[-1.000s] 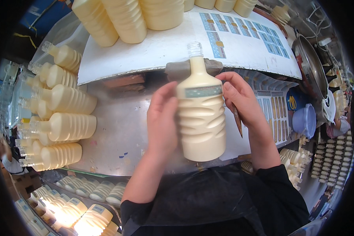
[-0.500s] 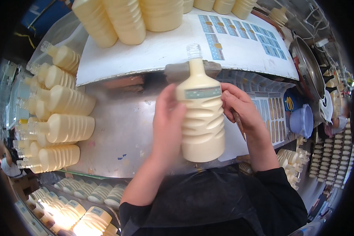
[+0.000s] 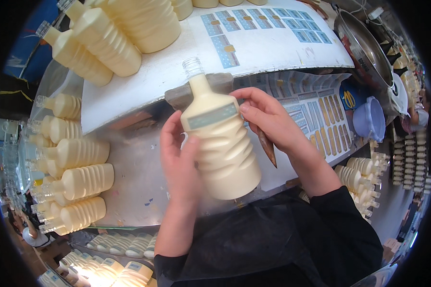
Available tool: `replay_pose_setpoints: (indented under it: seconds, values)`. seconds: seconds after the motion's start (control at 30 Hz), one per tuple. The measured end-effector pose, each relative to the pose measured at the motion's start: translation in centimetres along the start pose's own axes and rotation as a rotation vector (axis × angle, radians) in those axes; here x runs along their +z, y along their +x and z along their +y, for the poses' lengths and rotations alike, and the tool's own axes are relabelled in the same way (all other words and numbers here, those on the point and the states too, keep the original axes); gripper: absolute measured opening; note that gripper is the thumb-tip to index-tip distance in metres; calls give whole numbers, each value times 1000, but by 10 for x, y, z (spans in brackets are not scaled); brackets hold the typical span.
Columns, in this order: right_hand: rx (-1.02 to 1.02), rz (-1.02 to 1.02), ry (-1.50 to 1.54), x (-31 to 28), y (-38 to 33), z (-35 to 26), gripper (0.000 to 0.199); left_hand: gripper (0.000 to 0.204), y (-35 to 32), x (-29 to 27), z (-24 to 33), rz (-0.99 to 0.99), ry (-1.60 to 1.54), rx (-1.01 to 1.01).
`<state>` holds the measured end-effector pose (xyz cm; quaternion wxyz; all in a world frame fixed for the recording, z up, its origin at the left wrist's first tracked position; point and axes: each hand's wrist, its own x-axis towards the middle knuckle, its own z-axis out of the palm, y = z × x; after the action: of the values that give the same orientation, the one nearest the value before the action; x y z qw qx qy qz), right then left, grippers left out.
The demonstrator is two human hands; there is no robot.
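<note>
While you have the cream-coloured bottle [image 3: 220,143] up off the metal worktop [image 3: 139,177], take a moment to check the work from your left side across to your right. Far to your left, the row of filled bottles [image 3: 76,184] lies on its side along the edge of the worktop, necks pointing outward, and I judge that to be where finished ones belong, so keep a gap there free.

Your left hand [image 3: 179,160] is wrapped round the ribbed body of the bottle, thumb on the front just under the label [image 3: 211,116], fingers behind. Hold firmly there but do not squeeze; the bottle has no cap on its clear threaded neck [image 3: 193,67], and a hard grip on soft ribbed plastic could probably push liquid up and out. Keep the neck tilted away from you and upward, as it is now.

The label sits as a pale blue-grey band across the shoulder, slanted in this view along with the bottle itself. Smooth it from the middle outward so no bubble or lifted corner is left, and check that its edge runs parallel with the first rib.

Your right hand [image 3: 268,119] grips the shoulder at the label's right end, fingertips pressing on the band, and a dark thin tool [image 3: 267,146] is tucked under that palm. Mind its point against the plastic.

Beyond, to your right, the label sheets [image 3: 316,110] lie spread on the worktop, near enough for a short reach.
</note>
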<state>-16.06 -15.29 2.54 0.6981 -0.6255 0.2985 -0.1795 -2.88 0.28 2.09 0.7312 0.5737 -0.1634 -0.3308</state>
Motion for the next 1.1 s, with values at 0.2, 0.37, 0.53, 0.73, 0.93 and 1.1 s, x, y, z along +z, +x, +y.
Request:
replay_pose_setpoints:
  seconds: [0.2,0.37,0.53,0.73,0.93,1.1]
  values:
    - [25,-55,40,-1,8,0,30,33,8,1,-5,40,-110,-30]
    - [26,-79,56,-4,11,4,30,29,9,3,-9,66,-152,-21]
    - [31,-81,50,-3,11,4,29,31,9,4,-8,82,-169,-37]
    - [5,-67,46,-3,12,8,30,30,10,4,-10,81,-197,-28]
    - [15,-60,63,-1,11,7,31,30,11,4,-9,88,-187,-40]
    - [22,-54,83,1,11,7,32,34,13,4,-9,97,-205,-70]
